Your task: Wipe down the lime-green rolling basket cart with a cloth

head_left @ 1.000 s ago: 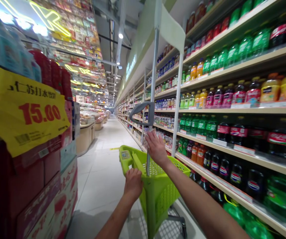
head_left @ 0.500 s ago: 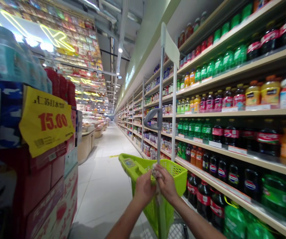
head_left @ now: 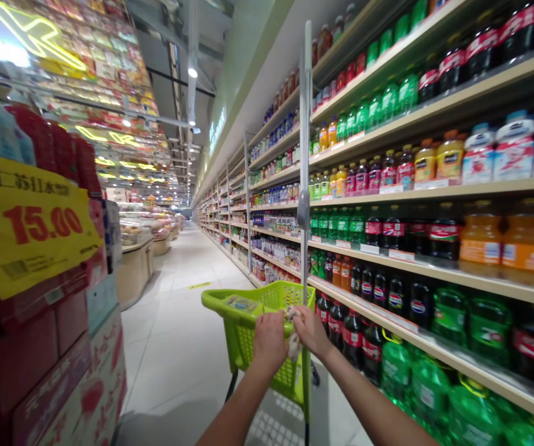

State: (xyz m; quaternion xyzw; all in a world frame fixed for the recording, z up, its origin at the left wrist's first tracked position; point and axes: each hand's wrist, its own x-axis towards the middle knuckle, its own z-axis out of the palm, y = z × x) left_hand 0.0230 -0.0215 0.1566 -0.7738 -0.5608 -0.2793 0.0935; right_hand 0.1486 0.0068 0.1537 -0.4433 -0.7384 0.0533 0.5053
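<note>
A green plastic shopping cart (head_left: 248,319) with lattice sides is in front of me. My left hand (head_left: 269,339) is closed at its near edge, fingers curled. Beside it, my right hand (head_left: 312,331) is closed too. Between the two hands is a crumpled whitish cloth (head_left: 294,345), which hangs down over the cart's side. Whether my fingers also touch the cart rim, I cannot tell. From the cart's right side rises a tall metal pole (head_left: 305,130). A grey plastic loop (head_left: 303,210) is fixed partway up it.
Shelves of bottled drinks (head_left: 392,238) run along the right, close to the cart. At left stand stacked cartons (head_left: 57,359) with a yellow price sign (head_left: 35,223). The tiled aisle floor (head_left: 174,341) leads past wooden display counters (head_left: 134,266).
The cart and its pole have turned, and the pole's top panel now shows edge-on. Shelves and cartons have shifted left in view. More of the cloth shows below my hands.
</note>
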